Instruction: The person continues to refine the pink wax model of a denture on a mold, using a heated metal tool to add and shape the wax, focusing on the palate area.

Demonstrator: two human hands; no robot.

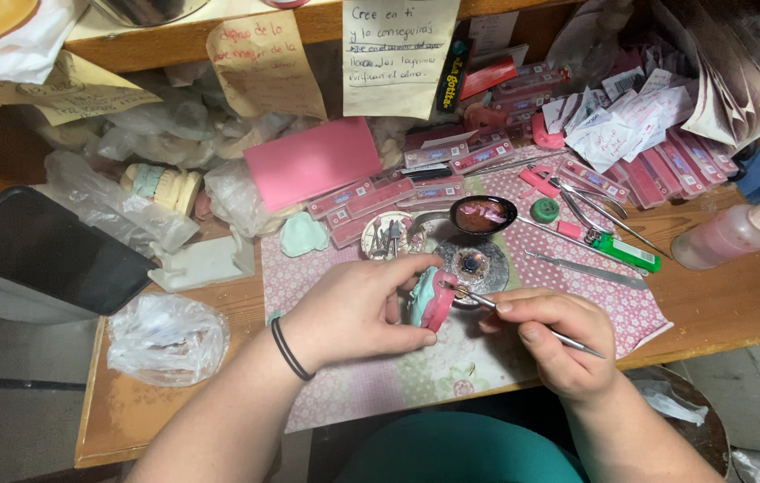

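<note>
Two bare hands work over a patterned mat point(380, 394): left hand point(358, 313) clamps a pink-and-teal dental model point(432, 300), right hand point(559, 338) pinches a thin metal tool point(523, 320) whose tip, slipping, could gouge the pink wax.

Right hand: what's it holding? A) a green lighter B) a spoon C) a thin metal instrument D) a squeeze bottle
C: the right hand pinches a thin metal instrument like a pen, its tip against the pink and teal dental model held in the left hand; the green lighter, squeeze bottle and spoon lie untouched on the bench.
</note>
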